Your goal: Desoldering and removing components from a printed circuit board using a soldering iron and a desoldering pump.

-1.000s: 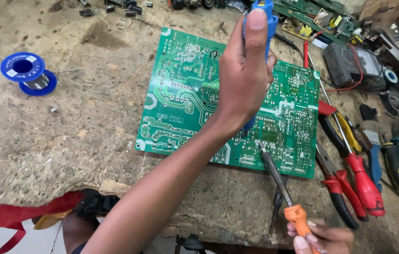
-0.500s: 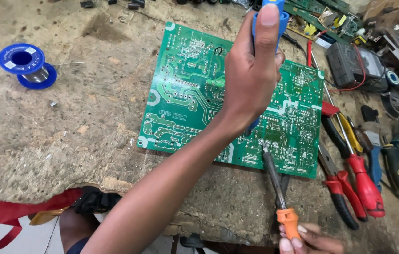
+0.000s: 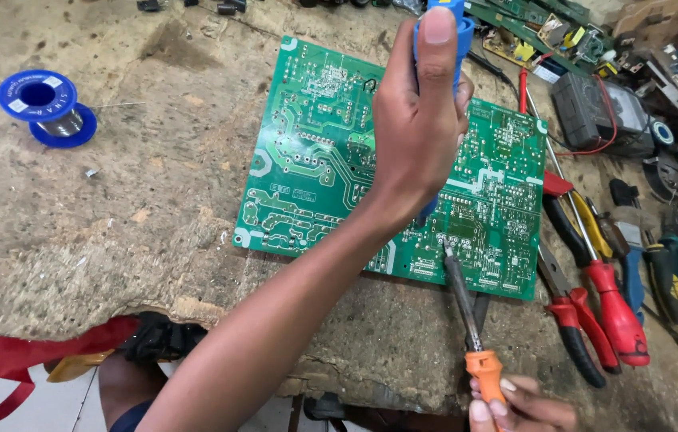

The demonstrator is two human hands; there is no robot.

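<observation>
The left hand [image 3: 419, 136] has its fingers wrapped tight round a blue tool [image 3: 444, 20], thumb resting on top. The tool stands nearly upright, and its lower end peeks out below the hand, close over the green board [image 3: 315, 160]. It may be a solder sucker — the hand hides most of it. It looks like light, smooth plastic, so a full fist round the middle is a good way to hold it.

The right hand [image 3: 515, 408] sits at the bottom edge of the view, only partly seen. Its fingers pinch the orange handle of a soldering iron [image 3: 467, 304]. The thin metal tip touches the board near the blue tool's end. The metal part is likely hot, so the handle is the only safe place to hold.

The board lies flat on the counter [image 3: 115, 216], solder side up. It is thin and stiff, and its small tracks could scratch — best picked up by the edges.

To the right lie red pliers [image 3: 571, 320] and a red screwdriver [image 3: 615, 308], just beside the board. A blue solder spool [image 3: 47, 108] sits well apart on the left.
</observation>
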